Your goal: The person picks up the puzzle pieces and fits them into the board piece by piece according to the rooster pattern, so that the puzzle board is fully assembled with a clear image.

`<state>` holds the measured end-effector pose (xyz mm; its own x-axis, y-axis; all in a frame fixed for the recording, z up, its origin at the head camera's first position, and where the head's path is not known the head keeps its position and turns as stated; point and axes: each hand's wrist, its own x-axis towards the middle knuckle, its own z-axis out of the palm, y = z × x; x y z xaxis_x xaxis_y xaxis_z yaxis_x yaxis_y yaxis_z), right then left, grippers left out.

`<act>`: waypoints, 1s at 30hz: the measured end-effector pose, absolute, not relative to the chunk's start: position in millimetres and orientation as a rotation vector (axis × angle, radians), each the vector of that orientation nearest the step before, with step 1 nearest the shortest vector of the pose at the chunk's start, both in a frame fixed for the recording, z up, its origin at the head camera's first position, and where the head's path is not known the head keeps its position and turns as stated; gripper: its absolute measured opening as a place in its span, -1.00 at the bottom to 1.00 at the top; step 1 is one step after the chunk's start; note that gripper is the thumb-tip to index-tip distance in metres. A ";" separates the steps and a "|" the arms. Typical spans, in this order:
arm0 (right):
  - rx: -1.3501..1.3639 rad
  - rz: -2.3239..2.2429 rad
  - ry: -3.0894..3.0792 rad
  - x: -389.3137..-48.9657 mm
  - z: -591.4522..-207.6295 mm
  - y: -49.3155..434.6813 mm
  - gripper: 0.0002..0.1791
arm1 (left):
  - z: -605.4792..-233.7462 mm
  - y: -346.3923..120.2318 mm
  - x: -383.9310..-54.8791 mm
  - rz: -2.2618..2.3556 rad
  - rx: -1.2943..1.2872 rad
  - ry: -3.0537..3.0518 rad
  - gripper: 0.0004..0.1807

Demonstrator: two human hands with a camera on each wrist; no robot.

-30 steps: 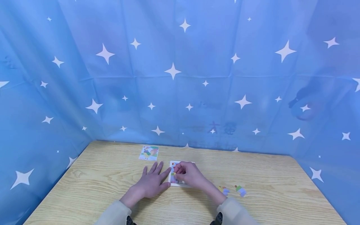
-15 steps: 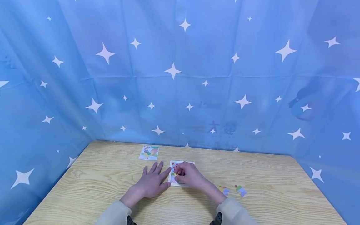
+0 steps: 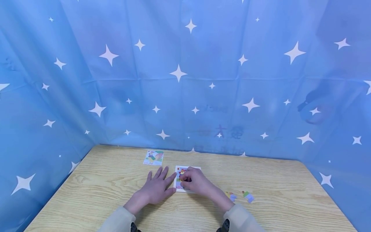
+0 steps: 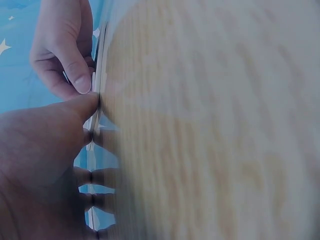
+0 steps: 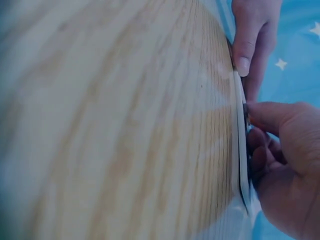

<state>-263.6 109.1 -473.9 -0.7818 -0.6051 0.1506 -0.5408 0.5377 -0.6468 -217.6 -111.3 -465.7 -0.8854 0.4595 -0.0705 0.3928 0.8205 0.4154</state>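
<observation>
A white-framed jigsaw puzzle board (image 3: pixel 178 190) with a colourful picture lies on the table, partly covered by my right hand (image 3: pixel 197 181). That hand has its fingers curled low over the board, the thumb and fingertips pinching a puzzle piece (image 5: pixel 248 119) against the picture. The piece is mostly hidden by the fingers. My left hand (image 3: pixel 155 190) lies flat with fingers spread, its thumb and index fingertip at the board's left edge. Two loose puzzle pieces, one yellow and purple (image 3: pixel 231 196) and one green and purple (image 3: pixel 248 196), lie by the right forearm.
A square picture card (image 3: pixel 153 158) lies farther back, beyond the left fingertips. The wooden table (image 3: pixel 284 193) ends at a blue star-patterned curtain (image 3: pixel 214 96) at the back and sides.
My right fingers have shifted slightly over the board, and more of the red and yellow picture at its upper left shows. The left hand, card and loose pieces stay in place.
</observation>
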 end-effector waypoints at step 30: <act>-0.890 -1.225 2.545 -259.2 -458.9 140.9 -0.76 | -467.4 -112.5 -219.2 0.616 0.667 2.828 -0.33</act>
